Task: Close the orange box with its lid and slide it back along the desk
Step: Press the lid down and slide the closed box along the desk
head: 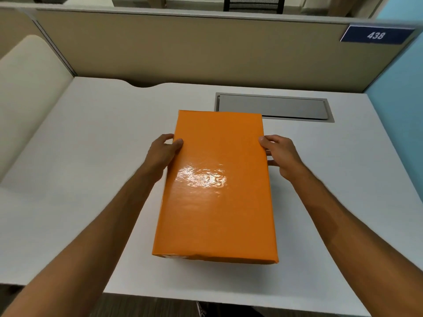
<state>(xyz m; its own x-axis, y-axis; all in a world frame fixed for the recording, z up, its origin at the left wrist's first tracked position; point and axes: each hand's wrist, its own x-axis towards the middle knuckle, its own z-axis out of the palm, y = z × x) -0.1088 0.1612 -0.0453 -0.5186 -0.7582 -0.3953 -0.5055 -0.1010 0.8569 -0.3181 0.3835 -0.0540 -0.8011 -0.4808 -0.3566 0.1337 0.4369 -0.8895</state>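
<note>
Your lid already sits flat on the orange box, covering it fully, so the closing step looks finished or nearly so. The box lies in the middle of the white tabletop, long side pointing away from you, its far end just before the grey cable hatch.

Your left hand presses the left edge with the thumb on top of the lid, and your right hand does the same on the right edge; both are closed around the box sides.

I judge that the sliding step comes next. Push with equal force from both hands, so the box goes straight back and does not turn toward the hatch.
</note>
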